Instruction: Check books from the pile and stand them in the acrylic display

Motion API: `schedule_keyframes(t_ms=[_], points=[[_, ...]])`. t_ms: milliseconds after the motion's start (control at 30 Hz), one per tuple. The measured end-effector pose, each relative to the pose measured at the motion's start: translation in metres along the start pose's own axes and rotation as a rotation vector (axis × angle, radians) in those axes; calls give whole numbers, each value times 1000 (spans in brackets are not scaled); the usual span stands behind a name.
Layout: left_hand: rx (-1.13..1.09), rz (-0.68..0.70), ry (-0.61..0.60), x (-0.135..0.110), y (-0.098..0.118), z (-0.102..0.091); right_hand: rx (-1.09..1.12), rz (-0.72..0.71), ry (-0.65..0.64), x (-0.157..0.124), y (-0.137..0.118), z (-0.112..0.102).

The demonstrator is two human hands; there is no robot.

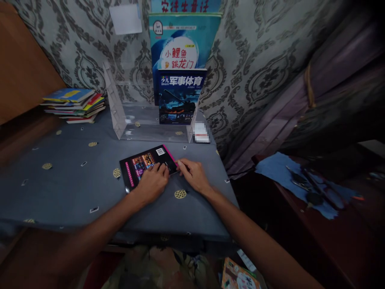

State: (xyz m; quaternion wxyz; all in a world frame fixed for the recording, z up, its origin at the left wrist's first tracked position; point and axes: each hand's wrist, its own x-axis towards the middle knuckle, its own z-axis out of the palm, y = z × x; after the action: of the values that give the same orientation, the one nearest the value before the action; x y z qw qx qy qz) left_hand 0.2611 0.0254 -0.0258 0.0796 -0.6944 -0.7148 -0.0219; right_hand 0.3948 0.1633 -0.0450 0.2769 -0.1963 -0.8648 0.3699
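A dark book with a pink spine, small colour pictures and a barcode lies back cover up on the table. My left hand rests on its near part, the fingers lying over the cover and the thumb out of sight. At the book's right corner, my right hand pinches the edge by the pink spine between thumb and fingers. Just behind stands a clear acrylic book rack. It holds a dark blue book with a tank picture in front and a teal book behind it.
A stack of books sits at the table's left back. Beside the rack is a small blurred white item. To the right, a blue cloth carries glasses and small objects. An orange book shows below the table.
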Motion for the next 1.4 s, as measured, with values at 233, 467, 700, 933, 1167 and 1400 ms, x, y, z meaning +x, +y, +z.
schedule_keyframes(t_ms=[233,467,700,933,1167,1400], points=[[-4,-89,29,-32,-31,-5,-53,16,14,-1,1,2],[-50,-208,16,-84,-51,-7,-177,12,18,6,6,3],[-77,-214,-73,-89,-40,-16,-232,-47,-52,33,9,16],[-23,-142,17,-88,-37,-10,-233,-124,-81,43,12,32],[9,-73,46,-90,-40,-8,-210,-199,-43,28,8,39],[-36,-78,54,-87,-44,-15,-137,-335,-75,15,-6,38]])
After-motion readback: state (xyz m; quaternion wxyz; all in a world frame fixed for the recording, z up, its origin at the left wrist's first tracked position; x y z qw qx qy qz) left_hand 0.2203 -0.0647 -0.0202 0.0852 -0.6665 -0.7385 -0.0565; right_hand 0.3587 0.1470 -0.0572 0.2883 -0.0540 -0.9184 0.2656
